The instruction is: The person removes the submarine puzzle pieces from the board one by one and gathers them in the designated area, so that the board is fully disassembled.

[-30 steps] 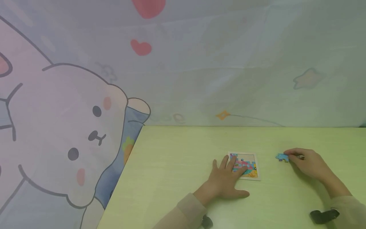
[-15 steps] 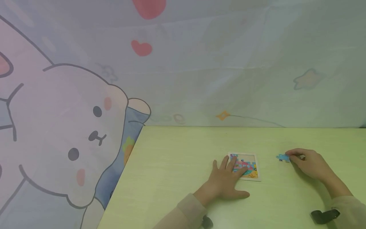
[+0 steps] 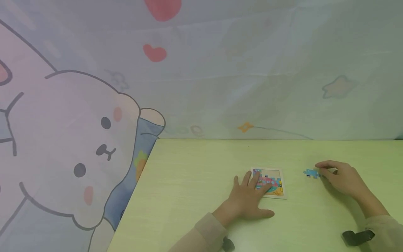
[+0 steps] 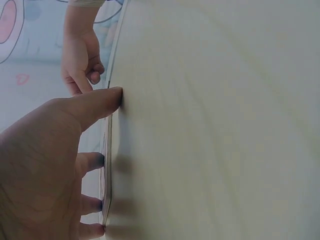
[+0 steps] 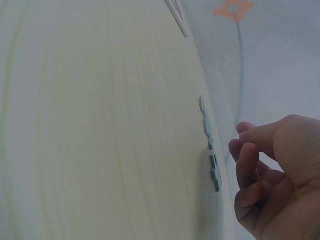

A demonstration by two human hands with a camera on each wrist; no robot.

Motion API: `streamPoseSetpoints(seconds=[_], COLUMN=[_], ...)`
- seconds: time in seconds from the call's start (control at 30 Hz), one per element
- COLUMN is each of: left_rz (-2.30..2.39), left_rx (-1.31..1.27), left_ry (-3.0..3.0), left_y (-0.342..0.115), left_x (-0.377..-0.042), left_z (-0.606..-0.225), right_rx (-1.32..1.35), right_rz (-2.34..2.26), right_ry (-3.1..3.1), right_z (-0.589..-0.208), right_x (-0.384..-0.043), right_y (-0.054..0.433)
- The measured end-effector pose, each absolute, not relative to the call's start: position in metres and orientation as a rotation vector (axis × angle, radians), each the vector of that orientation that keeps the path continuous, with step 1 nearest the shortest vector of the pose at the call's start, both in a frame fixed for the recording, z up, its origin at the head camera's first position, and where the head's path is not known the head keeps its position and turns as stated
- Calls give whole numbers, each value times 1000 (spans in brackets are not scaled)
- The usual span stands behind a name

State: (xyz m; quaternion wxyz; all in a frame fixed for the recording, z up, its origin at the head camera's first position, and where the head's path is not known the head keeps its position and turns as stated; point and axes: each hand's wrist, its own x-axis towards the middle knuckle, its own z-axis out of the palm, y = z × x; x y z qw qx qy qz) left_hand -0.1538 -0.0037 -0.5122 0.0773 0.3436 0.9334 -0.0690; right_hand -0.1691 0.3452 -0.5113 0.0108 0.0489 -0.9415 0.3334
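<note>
While the left hand (image 3: 247, 199) lies with its fingers spread wide over the jigsaw frame (image 3: 284, 184), the right hand (image 3: 343, 178) hangs above the table (image 3: 195, 175), close to a pair of blue jigsaw pieces (image 3: 311, 173). The fingers of the right hand are loosely bent, and only a narrow space is left between thumb and index finger; in the right wrist view no piece is seen between them, so they appear to hold nothing.

Both pieces lie on the table, one after the other in a short row. The farther piece (image 5: 206, 122) is on the side of the frame, and the nearer piece (image 5: 215, 172) is just beside the fingertips but below them, with a visible gap. From the head camera, the pieces are to the left of the right fingertips and a little closer to the person. The row runs roughly left to right, so its long axis points from the right hand toward the frame. The border between the two is too small to tell from there.

The right hand is clearly the nearer one. For these fingers to touch a piece, it seems, they would need to go down and slightly leftward.
</note>
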Motion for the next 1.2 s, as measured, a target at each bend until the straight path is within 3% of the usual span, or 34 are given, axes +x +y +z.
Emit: streamPoseSetpoints(seconds=[0.47,1.2], left_rz=[-159,-151], left_rx=[1013,923], left_ry=[2816,2824], left_y=[-9,-25], left_x=[-153,-154], left_z=[-514,-512], right_rx=[187,361], right_rz=[1115,1288], right_ry=[-2934,-2905], right_z=[-507,-515], right_x=[-171,-184], right_y=[322,243])
